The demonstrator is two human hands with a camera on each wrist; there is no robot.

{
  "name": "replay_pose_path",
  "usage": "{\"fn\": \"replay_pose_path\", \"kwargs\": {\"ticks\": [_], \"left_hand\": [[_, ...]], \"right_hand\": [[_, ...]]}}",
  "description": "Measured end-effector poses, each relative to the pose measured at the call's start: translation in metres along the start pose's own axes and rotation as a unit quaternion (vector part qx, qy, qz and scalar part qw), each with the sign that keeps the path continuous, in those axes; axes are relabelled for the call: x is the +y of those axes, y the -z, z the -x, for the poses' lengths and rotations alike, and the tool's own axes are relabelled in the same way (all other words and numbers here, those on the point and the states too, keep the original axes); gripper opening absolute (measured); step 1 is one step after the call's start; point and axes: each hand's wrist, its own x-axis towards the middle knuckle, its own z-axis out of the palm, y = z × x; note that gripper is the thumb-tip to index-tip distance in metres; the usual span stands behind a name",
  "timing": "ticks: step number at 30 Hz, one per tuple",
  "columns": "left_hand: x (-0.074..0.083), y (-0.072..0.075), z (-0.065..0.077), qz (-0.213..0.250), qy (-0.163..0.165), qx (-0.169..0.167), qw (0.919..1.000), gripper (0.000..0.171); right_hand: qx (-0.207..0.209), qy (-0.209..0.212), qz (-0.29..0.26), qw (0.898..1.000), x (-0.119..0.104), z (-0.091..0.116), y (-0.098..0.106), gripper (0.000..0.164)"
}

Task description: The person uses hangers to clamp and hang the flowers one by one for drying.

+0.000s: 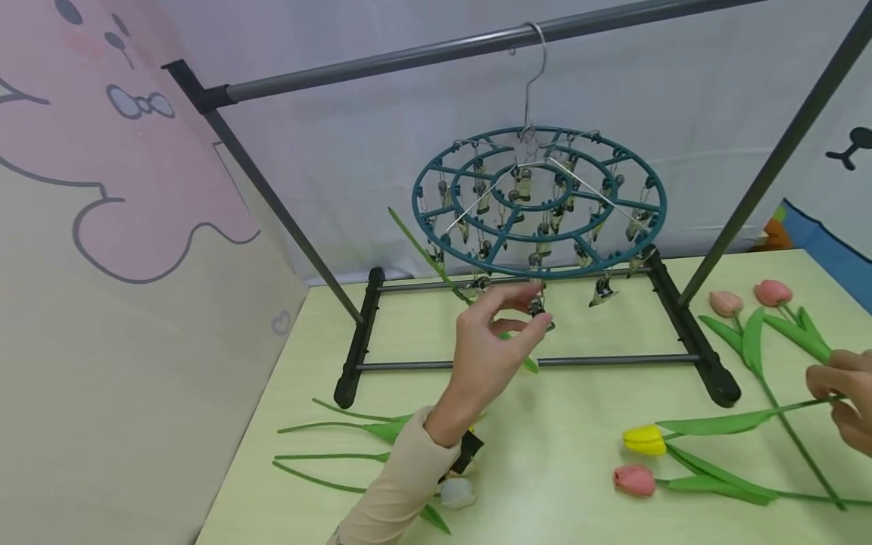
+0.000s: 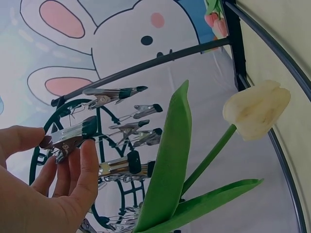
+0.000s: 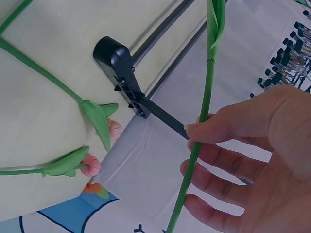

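Observation:
My left hand (image 1: 477,348) pinches a metal clip (image 2: 70,138) with dark tips between thumb and fingers. This clip hangs from the front of a round teal clip hanger (image 1: 664,198). A white tulip (image 2: 257,109) with green leaves is close by in the left wrist view; in the head view its stem (image 1: 422,250) slants up left of my hand. At the right edge, my right hand (image 1: 854,386) holds a yellow tulip (image 1: 643,440) by its stem (image 3: 206,92). The right wrist view shows thumb and fingers on that stem, its bloom out of frame.
The hanger hooks over the bar (image 1: 381,70) of a dark metal rack standing on the pale table (image 1: 565,469). Pink tulips (image 1: 635,481) lie at the right. More tulips, one with a white bloom (image 1: 456,493), lie beneath my left forearm. A cartoon-printed cloth (image 1: 341,166) hangs behind.

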Motion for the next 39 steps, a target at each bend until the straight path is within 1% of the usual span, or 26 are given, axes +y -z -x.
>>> {"fn": "replay_pose_path", "kwargs": {"ticks": [4, 11, 13, 15, 18, 20, 22, 25, 28, 34, 39], "left_hand": [[-0.002, 0.000, 0.000, 0.003, -0.004, -0.002, 1.0000, 0.033], [0.000, -0.002, 0.000, 0.004, 0.007, -0.005, 1.0000, 0.032], [0.003, -0.002, 0.001, 0.005, 0.007, -0.006, 0.9999, 0.033], [0.010, -0.003, 0.001, 0.006, 0.008, -0.007, 0.9999, 0.032], [0.021, -0.003, 0.002, 0.007, 0.008, -0.009, 0.9999, 0.032], [0.025, -0.003, 0.002, 0.003, 0.006, -0.009, 0.9999, 0.032], [0.021, -0.003, 0.002, -0.002, 0.007, -0.008, 0.9999, 0.032], [0.010, -0.003, 0.002, -0.008, 0.003, -0.004, 1.0000, 0.032], [0.001, -0.002, 0.002, -0.010, 0.000, 0.000, 1.0000, 0.033], [0.001, 0.001, 0.001, -0.014, -0.003, 0.003, 0.9999, 0.034], [-0.001, 0.000, 0.000, -0.010, -0.005, 0.000, 0.9999, 0.033]], "right_hand": [[0.012, -0.009, -0.010, 1.000, -0.008, -0.012, 0.008, 0.042], [0.029, 0.030, -0.004, 0.999, -0.015, -0.032, 0.024, 0.042], [0.045, 0.037, -0.010, 0.998, -0.018, -0.039, 0.028, 0.042], [0.065, 0.047, -0.015, 0.997, -0.021, -0.043, 0.031, 0.042], [0.077, 0.055, -0.016, 0.995, -0.026, -0.048, 0.037, 0.041], [0.081, 0.060, -0.013, 0.995, -0.029, -0.051, 0.040, 0.041], [0.086, 0.068, -0.009, 0.994, -0.032, -0.053, 0.043, 0.042], [0.104, 0.080, -0.010, 0.991, -0.038, -0.058, 0.048, 0.042], [0.109, 0.088, -0.004, 0.990, -0.046, -0.064, 0.054, 0.040], [0.095, 0.091, 0.025, 0.991, -0.062, -0.072, 0.070, 0.037], [0.112, 0.122, 0.031, 0.986, -0.073, -0.076, 0.079, 0.031]]}}
